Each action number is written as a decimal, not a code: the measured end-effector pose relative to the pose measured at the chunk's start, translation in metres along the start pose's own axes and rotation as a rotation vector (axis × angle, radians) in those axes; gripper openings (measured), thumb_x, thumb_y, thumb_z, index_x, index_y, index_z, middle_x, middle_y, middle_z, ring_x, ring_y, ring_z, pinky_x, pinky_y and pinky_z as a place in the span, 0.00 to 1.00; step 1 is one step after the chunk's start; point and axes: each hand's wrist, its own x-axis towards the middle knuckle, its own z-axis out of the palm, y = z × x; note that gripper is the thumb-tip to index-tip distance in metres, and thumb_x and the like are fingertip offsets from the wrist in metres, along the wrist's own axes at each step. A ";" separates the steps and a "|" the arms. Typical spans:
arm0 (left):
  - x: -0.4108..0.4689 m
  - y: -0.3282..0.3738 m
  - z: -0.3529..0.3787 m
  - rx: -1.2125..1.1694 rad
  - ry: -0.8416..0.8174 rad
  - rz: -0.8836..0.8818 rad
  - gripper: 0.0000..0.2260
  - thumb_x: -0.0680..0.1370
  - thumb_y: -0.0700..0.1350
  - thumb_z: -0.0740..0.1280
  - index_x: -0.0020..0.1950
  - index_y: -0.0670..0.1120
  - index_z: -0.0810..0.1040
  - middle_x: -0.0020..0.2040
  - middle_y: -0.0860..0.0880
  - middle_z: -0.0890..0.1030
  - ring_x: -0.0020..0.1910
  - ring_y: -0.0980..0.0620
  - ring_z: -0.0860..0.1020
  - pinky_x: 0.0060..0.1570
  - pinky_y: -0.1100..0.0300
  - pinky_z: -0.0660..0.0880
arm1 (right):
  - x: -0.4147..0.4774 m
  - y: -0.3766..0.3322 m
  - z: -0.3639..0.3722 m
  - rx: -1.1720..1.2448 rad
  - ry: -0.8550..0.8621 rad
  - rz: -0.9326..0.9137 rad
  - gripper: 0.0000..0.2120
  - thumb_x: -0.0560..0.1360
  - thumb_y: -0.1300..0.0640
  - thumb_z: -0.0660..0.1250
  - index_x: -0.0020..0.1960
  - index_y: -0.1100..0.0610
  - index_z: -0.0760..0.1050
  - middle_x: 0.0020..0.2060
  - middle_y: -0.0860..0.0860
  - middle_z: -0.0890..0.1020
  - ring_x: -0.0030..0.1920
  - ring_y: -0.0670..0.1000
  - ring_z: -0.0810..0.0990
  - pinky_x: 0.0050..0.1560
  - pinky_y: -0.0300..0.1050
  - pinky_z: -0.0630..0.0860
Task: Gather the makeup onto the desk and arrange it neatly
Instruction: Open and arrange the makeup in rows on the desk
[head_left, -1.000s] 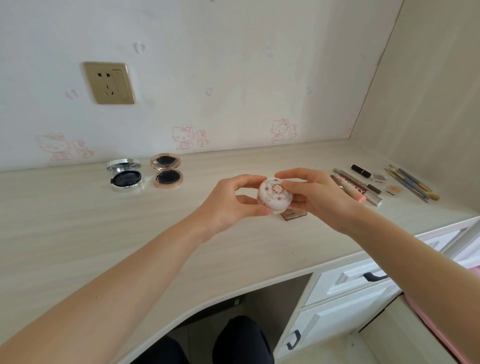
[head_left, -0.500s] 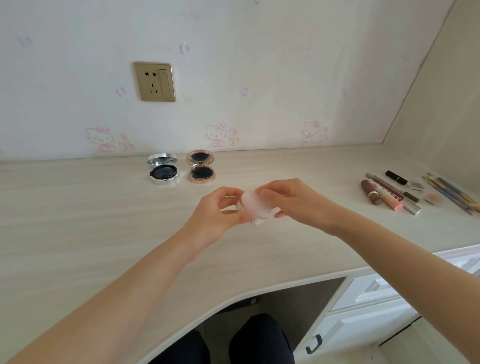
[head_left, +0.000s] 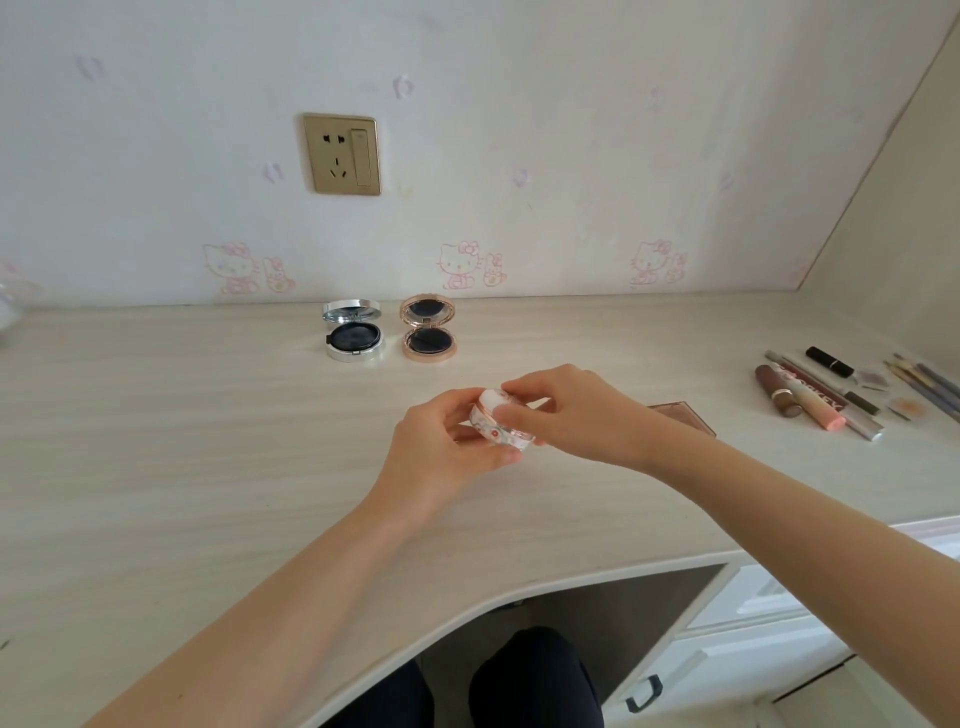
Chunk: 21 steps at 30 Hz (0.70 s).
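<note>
**A:** Where was the flowered compact (head_left: 501, 427) at that point?

**B:** Between both hands, over the middle of the table (head_left: 208, 457), nearer the person than the two compacts at the back. It looked lifted off the top rather than resting on it.

**A:** And how were the hands on it?

**B:** The left hand (head_left: 441, 457) was curled around its base from below and the side, steadying it. The right hand (head_left: 582, 415) pinched the white lid from above. Neither hand was free.

**A:** Why hold it that way?

**B:** My guess is that one hand braced the base so the other could work the lid. The silver compact (head_left: 355, 338) and the rose-gold compact (head_left: 428, 335) lay side by side near the wall, both with their lids up. This one was probably meant to be opened and set beside them.

**A:** And the rest?

**B:** It seemed sorted by kind. The lip tubes (head_left: 802, 402), a black lipstick (head_left: 829, 361) and the pencils (head_left: 924, 382) lay roughly parallel at the right end, well apart from the compacts. A brown palette (head_left: 683, 415) sat just behind the right wrist, partly hidden.
</note>
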 end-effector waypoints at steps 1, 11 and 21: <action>0.000 -0.001 0.001 0.015 0.005 0.004 0.26 0.64 0.36 0.79 0.60 0.46 0.78 0.50 0.52 0.85 0.46 0.56 0.84 0.47 0.64 0.79 | 0.000 0.000 0.002 -0.037 -0.003 -0.014 0.17 0.74 0.41 0.64 0.55 0.50 0.79 0.50 0.47 0.83 0.48 0.48 0.81 0.52 0.48 0.77; -0.001 -0.007 0.005 0.074 0.080 0.051 0.26 0.63 0.39 0.80 0.58 0.50 0.78 0.51 0.54 0.84 0.50 0.59 0.82 0.55 0.59 0.78 | -0.001 0.005 0.010 -0.209 0.049 -0.149 0.14 0.74 0.41 0.64 0.46 0.52 0.76 0.37 0.48 0.80 0.40 0.51 0.76 0.42 0.49 0.74; -0.002 -0.011 0.004 0.064 0.123 0.066 0.26 0.62 0.37 0.80 0.56 0.52 0.78 0.50 0.55 0.83 0.50 0.60 0.82 0.53 0.61 0.79 | 0.002 0.009 0.010 -0.279 0.016 -0.230 0.11 0.78 0.46 0.61 0.46 0.54 0.72 0.36 0.49 0.77 0.36 0.50 0.74 0.38 0.46 0.70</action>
